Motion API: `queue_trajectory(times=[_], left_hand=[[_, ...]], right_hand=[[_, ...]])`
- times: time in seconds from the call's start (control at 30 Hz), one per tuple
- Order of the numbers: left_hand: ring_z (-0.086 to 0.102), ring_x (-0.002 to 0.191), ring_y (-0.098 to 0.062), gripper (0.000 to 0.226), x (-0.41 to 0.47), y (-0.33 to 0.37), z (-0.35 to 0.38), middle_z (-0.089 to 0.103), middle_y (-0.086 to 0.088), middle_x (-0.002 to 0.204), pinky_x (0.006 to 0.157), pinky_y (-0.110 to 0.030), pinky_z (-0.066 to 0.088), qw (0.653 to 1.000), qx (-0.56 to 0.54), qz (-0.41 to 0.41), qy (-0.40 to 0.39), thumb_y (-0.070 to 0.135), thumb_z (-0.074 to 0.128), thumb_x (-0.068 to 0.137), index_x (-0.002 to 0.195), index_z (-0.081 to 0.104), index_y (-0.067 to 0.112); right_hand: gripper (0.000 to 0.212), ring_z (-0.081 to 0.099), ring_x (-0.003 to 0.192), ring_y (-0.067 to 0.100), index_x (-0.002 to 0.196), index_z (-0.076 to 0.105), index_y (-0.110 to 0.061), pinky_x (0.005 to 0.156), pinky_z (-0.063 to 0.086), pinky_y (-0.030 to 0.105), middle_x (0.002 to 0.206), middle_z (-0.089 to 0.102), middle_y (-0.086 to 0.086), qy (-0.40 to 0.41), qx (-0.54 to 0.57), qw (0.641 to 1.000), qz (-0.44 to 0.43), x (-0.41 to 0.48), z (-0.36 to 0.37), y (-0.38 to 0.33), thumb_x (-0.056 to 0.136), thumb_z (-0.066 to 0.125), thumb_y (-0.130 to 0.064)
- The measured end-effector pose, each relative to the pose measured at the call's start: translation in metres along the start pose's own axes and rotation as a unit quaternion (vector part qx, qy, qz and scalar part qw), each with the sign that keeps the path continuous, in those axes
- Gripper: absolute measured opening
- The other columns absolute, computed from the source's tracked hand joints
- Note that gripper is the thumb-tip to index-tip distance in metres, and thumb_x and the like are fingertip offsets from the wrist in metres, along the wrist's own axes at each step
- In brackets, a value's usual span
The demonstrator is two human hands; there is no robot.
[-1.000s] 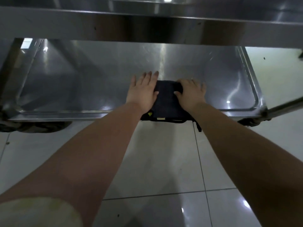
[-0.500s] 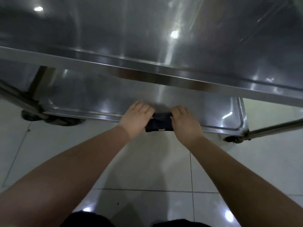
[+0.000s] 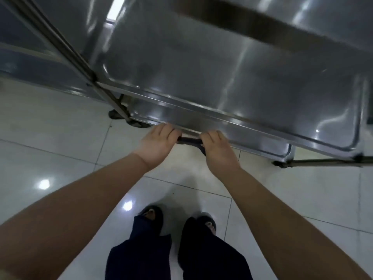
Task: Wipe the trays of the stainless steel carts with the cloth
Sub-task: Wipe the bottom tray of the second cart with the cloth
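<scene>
Left hand: fingers curled round the left end of the cloth, knuckles at the lower tray's near rim.
Right hand: just beside the left hand, fingers curled round the cloth's other end.
Cloth: dark, bunched into a narrow strip spanning the gap between the two hands. A fold hangs down at the right hand's inner side.
Lower tray: stainless steel, directly beyond the fingertips. Contact with the cloth cannot be told.
Upper tray: above and beyond both hands, overhanging the lower tray, partly blurred.
Caster: beyond and left of the left hand.
Floor: glossy white tiles beneath both hands.
Feet: in dark sandals, nearer than the hands, between the forearms.
</scene>
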State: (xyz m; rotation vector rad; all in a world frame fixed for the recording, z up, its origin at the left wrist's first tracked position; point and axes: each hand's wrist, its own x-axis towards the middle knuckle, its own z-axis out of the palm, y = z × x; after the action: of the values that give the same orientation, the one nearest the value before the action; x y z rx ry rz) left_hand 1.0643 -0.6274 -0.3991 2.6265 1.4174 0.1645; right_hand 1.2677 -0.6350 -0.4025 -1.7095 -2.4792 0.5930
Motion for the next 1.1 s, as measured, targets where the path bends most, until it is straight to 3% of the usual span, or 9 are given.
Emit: queue_trajectory(times=[0.13,0.2,0.37,0.47,0.57,0.63,0.77,0.9,1.1], left_hand=[[0.063,0.074,-0.037,0.028,-0.047,0.014,-0.116,0.064,-0.020,0.086,0.071,-0.043,0.057,0.999,-0.006,-0.046,-0.010,0.011,0.045,0.084,0.094,0.069,-0.001],[0.064,0.075,-0.038,0.020,-0.068,0.022,-0.177,0.064,-0.020,0.087,0.073,-0.044,0.056,0.997,0.004,-0.078,-0.004,0.002,0.063,0.078,0.096,0.069,-0.001],[0.062,0.089,-0.042,0.060,-0.112,0.036,-0.334,0.063,-0.022,0.100,0.078,-0.047,0.053,0.979,0.004,-0.201,-0.023,-0.004,0.087,0.056,0.112,0.064,-0.003],[0.056,0.105,-0.039,0.059,-0.139,0.033,-0.405,0.058,-0.020,0.115,0.093,-0.046,0.046,0.973,0.039,-0.225,0.014,0.002,0.079,0.069,0.124,0.058,0.001],[0.046,0.118,-0.031,0.044,-0.172,0.024,-0.462,0.050,-0.013,0.127,0.104,-0.038,0.036,0.960,0.091,-0.261,0.035,0.017,0.057,0.090,0.132,0.050,0.008],[0.046,0.119,-0.031,0.040,-0.194,0.017,-0.498,0.049,-0.011,0.128,0.106,-0.038,0.035,0.943,0.149,-0.294,0.051,0.021,0.045,0.094,0.133,0.048,0.009],[0.060,0.086,-0.041,0.021,-0.236,-0.003,-0.558,0.060,-0.021,0.096,0.081,-0.047,0.052,0.907,0.218,-0.336,0.135,0.005,0.072,0.082,0.100,0.063,-0.002],[0.061,0.077,-0.040,0.018,-0.279,-0.034,-0.596,0.061,-0.023,0.086,0.073,-0.044,0.055,0.884,0.232,-0.371,0.167,0.002,0.077,0.077,0.090,0.066,-0.004],[0.048,0.110,-0.037,0.029,-0.348,-0.140,-0.661,0.053,-0.019,0.118,0.099,-0.042,0.036,0.866,0.251,-0.374,0.215,0.015,0.042,0.098,0.120,0.056,0.002]], right_hand=[[0.036,0.053,0.091,0.034,0.106,0.061,-0.002,0.084,0.048,0.045,0.102,0.059,0.016,0.002,-0.010,0.999,-0.047,-0.026,-0.091,-0.074,0.075,0.058,0.016],[0.033,0.054,0.086,0.034,0.103,0.062,0.000,0.080,0.049,0.043,0.098,0.060,0.016,0.011,-0.016,0.996,-0.083,-0.037,-0.140,-0.110,0.074,0.058,0.015],[0.032,0.053,0.096,0.035,0.113,0.058,-0.001,0.085,0.044,0.041,0.106,0.057,0.018,0.028,-0.092,0.983,-0.156,-0.046,-0.263,-0.207,0.082,0.052,0.002],[0.036,0.050,0.103,0.033,0.120,0.050,-0.005,0.087,0.041,0.039,0.112,0.051,0.014,0.048,-0.130,0.967,-0.216,-0.037,-0.323,-0.258,0.085,0.041,-0.004],[0.040,0.047,0.109,0.028,0.124,0.044,-0.009,0.092,0.039,0.034,0.119,0.048,0.009,0.063,-0.165,0.939,-0.295,-0.020,-0.367,-0.312,0.086,0.055,-0.014],[0.034,0.046,0.110,0.027,0.123,0.042,-0.010,0.094,0.038,0.034,0.120,0.048,0.009,0.088,-0.174,0.928,-0.318,-0.010,-0.389,-0.349,0.090,0.050,-0.013],[0.026,0.045,0.110,0.029,0.121,0.041,-0.010,0.093,0.037,0.035,0.119,0.047,0.011,0.126,-0.183,0.908,-0.355,0.003,-0.412,-0.422,0.095,0.038,-0.005],[0.025,0.047,0.109,0.031,0.121,0.045,-0.007,0.091,0.035,0.037,0.119,0.049,0.013,0.166,-0.186,0.895,-0.369,0.021,-0.419,-0.501,0.097,0.040,-0.008],[0.022,0.049,0.105,0.030,0.114,0.049,-0.009,0.083,0.036,0.034,0.113,0.053,0.012,0.231,-0.194,0.866,-0.398,0.068,-0.437,-0.632,0.093,0.052,-0.008]])
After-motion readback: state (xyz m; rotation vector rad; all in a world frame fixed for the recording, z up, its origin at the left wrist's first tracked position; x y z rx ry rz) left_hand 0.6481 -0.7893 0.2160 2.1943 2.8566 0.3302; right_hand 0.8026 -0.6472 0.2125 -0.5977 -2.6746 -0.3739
